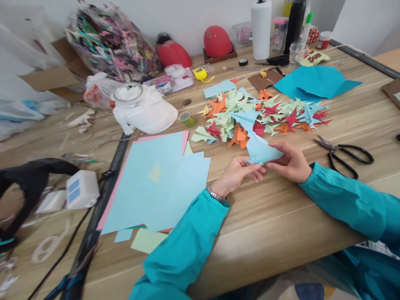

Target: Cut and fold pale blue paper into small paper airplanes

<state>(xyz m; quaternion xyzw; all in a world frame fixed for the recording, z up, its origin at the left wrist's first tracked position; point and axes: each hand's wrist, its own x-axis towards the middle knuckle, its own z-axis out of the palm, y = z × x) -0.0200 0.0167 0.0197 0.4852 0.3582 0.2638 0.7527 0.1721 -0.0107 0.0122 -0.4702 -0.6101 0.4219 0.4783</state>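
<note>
A light-blue folded paper [261,151], shaped like part of a paper plane, is held between both hands above the table. My left hand [239,173] pinches its lower left edge between thumb and fingers, and a metal watch band circles that wrist. On the paper's right side, my right hand [292,161] grips the edge with thumb and fingers. Just beyond lies a heap of small folded paper planes [226,121] in green, orange, red and blue. Left of my hands are stacked sheets of light-blue paper [156,183], with pink ones showing underneath.
Black-handled scissors [350,155] lie right of my right hand. A large teal folded paper [318,81] sits behind the heap. Farther back stand a white bottle [261,31], a yellow tape measure [200,74] and a white bag with a jar [146,108]. Blurred clutter covers the left table.
</note>
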